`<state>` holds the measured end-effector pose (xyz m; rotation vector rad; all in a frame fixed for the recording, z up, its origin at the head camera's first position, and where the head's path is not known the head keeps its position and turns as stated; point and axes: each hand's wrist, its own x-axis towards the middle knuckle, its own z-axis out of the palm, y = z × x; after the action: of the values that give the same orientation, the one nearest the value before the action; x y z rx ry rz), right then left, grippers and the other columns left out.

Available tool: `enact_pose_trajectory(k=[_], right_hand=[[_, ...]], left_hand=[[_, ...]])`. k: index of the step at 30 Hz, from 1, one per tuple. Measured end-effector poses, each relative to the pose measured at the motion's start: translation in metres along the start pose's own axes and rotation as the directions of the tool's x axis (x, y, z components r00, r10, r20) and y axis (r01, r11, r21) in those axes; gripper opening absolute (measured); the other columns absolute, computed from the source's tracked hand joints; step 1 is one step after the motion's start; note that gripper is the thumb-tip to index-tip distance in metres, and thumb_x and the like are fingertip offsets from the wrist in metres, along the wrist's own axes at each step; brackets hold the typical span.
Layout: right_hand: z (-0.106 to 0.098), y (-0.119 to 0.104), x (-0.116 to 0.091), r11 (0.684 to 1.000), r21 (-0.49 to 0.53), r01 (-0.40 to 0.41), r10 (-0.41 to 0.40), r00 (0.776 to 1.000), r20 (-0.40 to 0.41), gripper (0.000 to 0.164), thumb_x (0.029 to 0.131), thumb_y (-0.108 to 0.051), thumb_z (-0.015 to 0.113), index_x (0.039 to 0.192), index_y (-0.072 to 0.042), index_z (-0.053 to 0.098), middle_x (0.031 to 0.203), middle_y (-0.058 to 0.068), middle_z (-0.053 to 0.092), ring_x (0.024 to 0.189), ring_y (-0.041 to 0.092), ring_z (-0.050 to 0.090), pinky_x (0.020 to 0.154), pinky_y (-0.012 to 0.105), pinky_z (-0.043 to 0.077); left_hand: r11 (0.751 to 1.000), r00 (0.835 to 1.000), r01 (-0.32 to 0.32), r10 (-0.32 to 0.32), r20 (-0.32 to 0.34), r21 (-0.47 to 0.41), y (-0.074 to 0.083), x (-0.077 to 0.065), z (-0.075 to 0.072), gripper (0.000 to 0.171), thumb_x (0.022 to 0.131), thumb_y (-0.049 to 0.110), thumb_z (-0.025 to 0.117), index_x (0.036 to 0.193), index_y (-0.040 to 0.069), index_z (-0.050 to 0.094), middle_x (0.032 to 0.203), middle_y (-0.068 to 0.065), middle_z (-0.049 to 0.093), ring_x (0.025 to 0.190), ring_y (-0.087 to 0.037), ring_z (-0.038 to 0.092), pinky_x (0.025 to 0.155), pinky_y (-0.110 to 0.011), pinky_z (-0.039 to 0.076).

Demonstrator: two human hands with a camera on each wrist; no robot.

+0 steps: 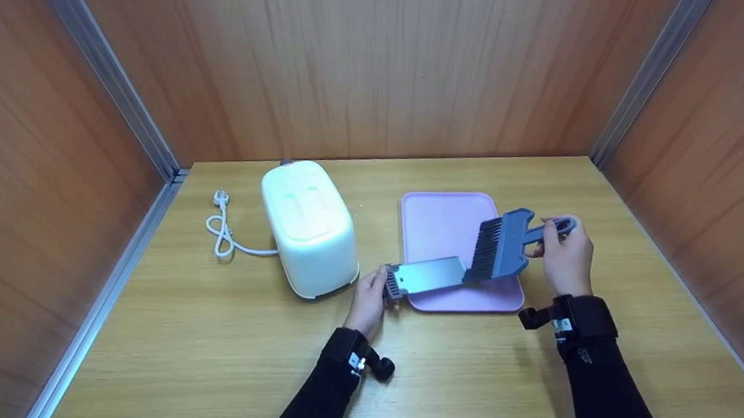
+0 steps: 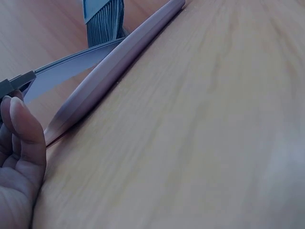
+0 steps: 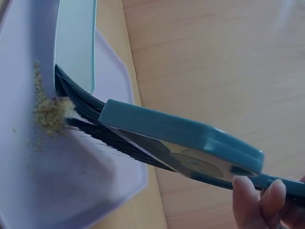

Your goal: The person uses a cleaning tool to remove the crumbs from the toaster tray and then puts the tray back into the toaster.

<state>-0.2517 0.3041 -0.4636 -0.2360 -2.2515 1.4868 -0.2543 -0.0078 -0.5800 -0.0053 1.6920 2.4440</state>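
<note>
Arms (image 1: 609,392) reach forward: left hand (image 1: 368,301) pinches the metal plate's (image 1: 434,276) end, right hand (image 1: 569,254) grips the brush (image 1: 512,245), bristles (image 1: 485,251) left of its fingers (image 1: 552,234); only the right wrist view shows crumbs (image 3: 50,113).

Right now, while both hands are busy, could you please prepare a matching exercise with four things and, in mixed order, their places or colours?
1. brush
2. metal pan
3. tray
4. crumbs

A. lilac, lying on the table
B. in the right hand
C. yellowish, loosely scattered
D. in the left hand

Pairs: 1-B, 2-D, 3-A, 4-C
</note>
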Motion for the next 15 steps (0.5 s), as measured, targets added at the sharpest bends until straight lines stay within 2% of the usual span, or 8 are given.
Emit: enact_pose_trajectory(k=[7,15], right_hand=[[-0.001,-0.010,-0.004,0.990,-0.118,0.073,-0.071,0.997,0.020,0.032,0.106,-0.027,0.042,0.120,0.000,0.054,0.087,0.015,0.059,0.062,0.018,0.062,0.058,0.023,0.057],[0.003,-0.018,-0.005,0.973,-0.184,0.140,-0.130,0.989,0.067,0.032,0.105,-0.026,0.041,0.119,-0.001,0.055,0.087,0.015,0.061,0.064,0.030,0.065,0.055,0.024,0.056]], left_hand=[[1.000,1.000,0.015,-0.015,-0.010,-0.014,0.000,-0.001,0.001,0.042,0.108,0.029,0.038,0.123,-0.005,0.058,0.092,-0.010,0.066,0.065,-0.014,0.056,0.053,-0.025,0.049],[1.000,1.000,0.012,-0.012,-0.015,-0.024,0.000,-0.001,0.001,0.041,0.108,0.027,0.038,0.124,-0.007,0.057,0.086,-0.007,0.064,0.062,-0.013,0.054,0.050,-0.024,0.048]])
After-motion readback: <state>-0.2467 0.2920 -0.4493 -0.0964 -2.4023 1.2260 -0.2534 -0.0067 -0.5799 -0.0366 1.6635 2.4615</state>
